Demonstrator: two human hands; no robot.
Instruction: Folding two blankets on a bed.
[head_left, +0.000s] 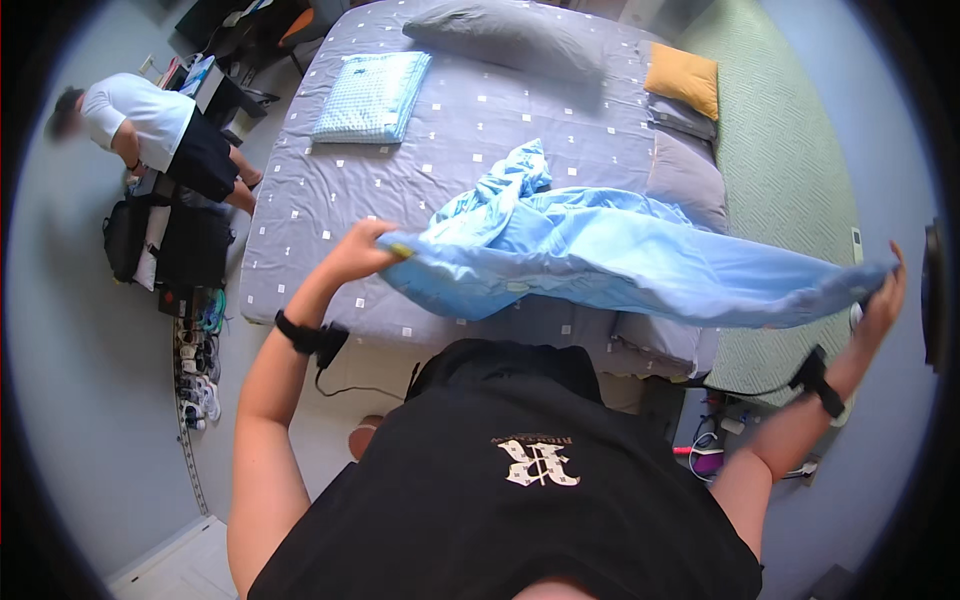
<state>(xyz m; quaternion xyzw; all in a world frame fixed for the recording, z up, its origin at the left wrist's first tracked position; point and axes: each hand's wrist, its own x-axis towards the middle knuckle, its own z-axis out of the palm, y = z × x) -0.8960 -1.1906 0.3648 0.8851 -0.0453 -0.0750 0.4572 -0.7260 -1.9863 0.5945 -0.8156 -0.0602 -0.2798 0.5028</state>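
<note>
A light blue fabric cover (585, 240), perhaps a duvet cover, stretches across in front of me above the near part of the bed. My left hand (364, 247) grips one corner of it, where a small yellow patch shows. The opposite corner is in my right hand (883, 300), raised near the wall and slightly blurred. Between both hands the near edge hangs in a sagging line, while the rest lies bunched and twisted on the grey patterned bed sheet (457, 169). What lies beneath the fabric is hidden.
A folded blue checked textile (367, 101) and a long grey pillow (510, 41) lie farther back. Yellow (682, 79) and grey cushions (686, 176) line the right side, by a green mat (780, 172). At left, another person (157, 135) bends near bags (191, 240) and shoes (199, 375).
</note>
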